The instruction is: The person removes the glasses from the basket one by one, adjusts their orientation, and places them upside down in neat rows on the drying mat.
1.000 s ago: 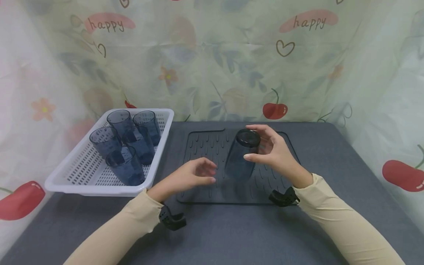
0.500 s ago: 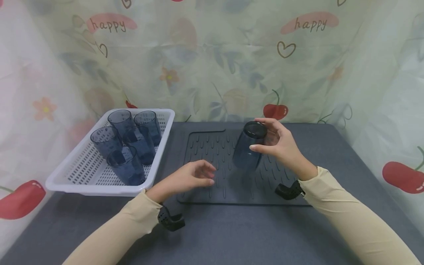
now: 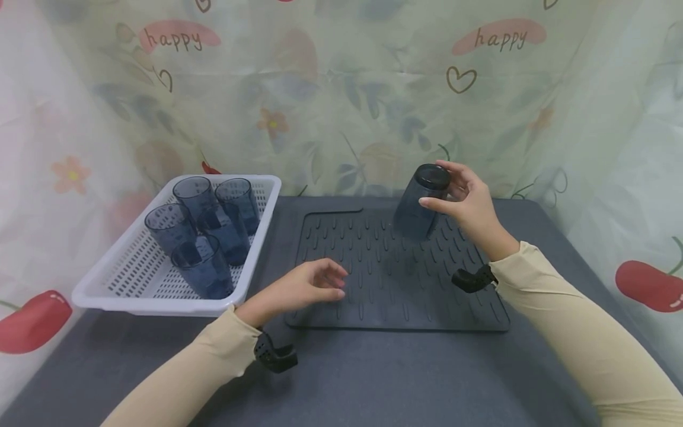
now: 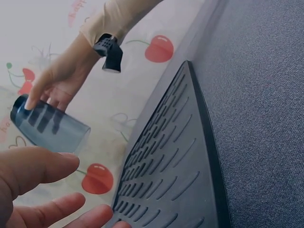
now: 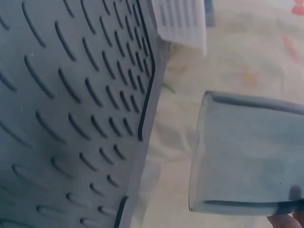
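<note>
My right hand (image 3: 466, 204) grips a blue-tinted drinking glass (image 3: 418, 204) near its thick base. The glass is upside down and tilted, its mouth pointing down and left, above the far right part of a dark ribbed drying mat (image 3: 368, 302). In the right wrist view the mouth end of the glass (image 5: 247, 154) shows clear of the mat, with a few fingertips at the lower right. My left hand (image 3: 304, 284) hovers over the mat's left side, fingers loosely bent and holding nothing. Its thumb and fingers (image 4: 42, 171) are spread apart in the left wrist view.
A white plastic basket (image 3: 149, 305) stands on the left with several blue glasses (image 3: 205, 267) upright in it. The dark cloth-covered table (image 3: 373, 379) extends around the mat. A printed curtain (image 3: 331, 107) hangs behind and at both sides.
My right hand has lifted the glass and carried it to the right and farther back over the mat. The left hand has stayed almost still.
</note>
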`<action>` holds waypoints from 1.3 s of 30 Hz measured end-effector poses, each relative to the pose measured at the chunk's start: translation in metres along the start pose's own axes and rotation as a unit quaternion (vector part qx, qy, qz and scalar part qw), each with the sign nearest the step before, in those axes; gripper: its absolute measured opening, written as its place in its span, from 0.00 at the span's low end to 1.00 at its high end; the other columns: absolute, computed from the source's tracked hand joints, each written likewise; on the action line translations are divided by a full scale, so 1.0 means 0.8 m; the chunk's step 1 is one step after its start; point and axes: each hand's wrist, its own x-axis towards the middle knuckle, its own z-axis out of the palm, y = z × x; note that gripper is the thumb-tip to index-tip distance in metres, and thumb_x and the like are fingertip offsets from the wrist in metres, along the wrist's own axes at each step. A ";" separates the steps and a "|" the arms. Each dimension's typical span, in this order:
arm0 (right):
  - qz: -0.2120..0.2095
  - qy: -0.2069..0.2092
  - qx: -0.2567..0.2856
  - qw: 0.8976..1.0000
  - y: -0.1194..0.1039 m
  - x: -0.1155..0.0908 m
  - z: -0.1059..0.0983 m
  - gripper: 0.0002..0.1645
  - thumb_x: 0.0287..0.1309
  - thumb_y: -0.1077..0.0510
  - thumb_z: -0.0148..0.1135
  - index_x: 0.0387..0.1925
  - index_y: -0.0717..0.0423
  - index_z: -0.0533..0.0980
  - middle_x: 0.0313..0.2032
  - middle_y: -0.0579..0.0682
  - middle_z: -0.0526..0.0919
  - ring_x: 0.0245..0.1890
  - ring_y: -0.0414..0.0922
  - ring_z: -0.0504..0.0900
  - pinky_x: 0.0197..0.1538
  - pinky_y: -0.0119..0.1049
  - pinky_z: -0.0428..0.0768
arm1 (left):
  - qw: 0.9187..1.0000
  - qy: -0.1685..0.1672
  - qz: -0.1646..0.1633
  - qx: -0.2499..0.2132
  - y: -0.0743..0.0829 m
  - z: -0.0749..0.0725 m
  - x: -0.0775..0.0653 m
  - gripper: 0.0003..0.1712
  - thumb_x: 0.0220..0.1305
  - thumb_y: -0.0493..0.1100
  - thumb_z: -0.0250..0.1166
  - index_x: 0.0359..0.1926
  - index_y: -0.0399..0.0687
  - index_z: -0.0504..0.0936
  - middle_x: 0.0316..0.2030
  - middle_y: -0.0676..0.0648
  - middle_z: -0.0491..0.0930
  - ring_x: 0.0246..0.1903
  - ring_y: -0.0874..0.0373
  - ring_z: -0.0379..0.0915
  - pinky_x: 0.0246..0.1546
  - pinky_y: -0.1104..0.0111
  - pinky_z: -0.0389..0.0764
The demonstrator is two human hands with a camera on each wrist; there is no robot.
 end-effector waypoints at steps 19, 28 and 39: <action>0.053 0.067 -0.014 0.996 0.031 0.040 -0.016 0.47 0.51 0.59 0.73 0.70 0.43 0.61 0.67 0.51 0.67 0.63 0.45 0.72 0.54 0.29 0.76 | 1.000 0.005 -0.003 0.003 -0.004 0.001 0.001 0.23 0.65 0.44 0.64 0.58 0.40 0.73 0.52 0.37 0.78 0.52 0.48 0.78 0.49 0.58 0.80; 0.057 0.087 -0.038 0.994 0.063 0.047 -0.017 0.47 0.51 0.59 0.73 0.70 0.48 0.60 0.67 0.54 0.67 0.66 0.48 0.69 0.67 0.45 0.68 | 1.000 0.009 -0.009 0.000 -0.006 0.000 0.001 0.22 0.64 0.43 0.65 0.58 0.42 0.73 0.52 0.39 0.78 0.52 0.48 0.77 0.50 0.57 0.79; 0.098 0.103 -0.053 0.988 0.098 0.042 -0.013 0.47 0.51 0.59 0.73 0.70 0.49 0.61 0.65 0.54 0.69 0.64 0.49 0.72 0.62 0.44 0.74 | 1.000 0.010 -0.014 -0.001 -0.004 -0.001 0.000 0.23 0.65 0.44 0.64 0.58 0.42 0.73 0.51 0.41 0.78 0.52 0.48 0.77 0.50 0.58 0.79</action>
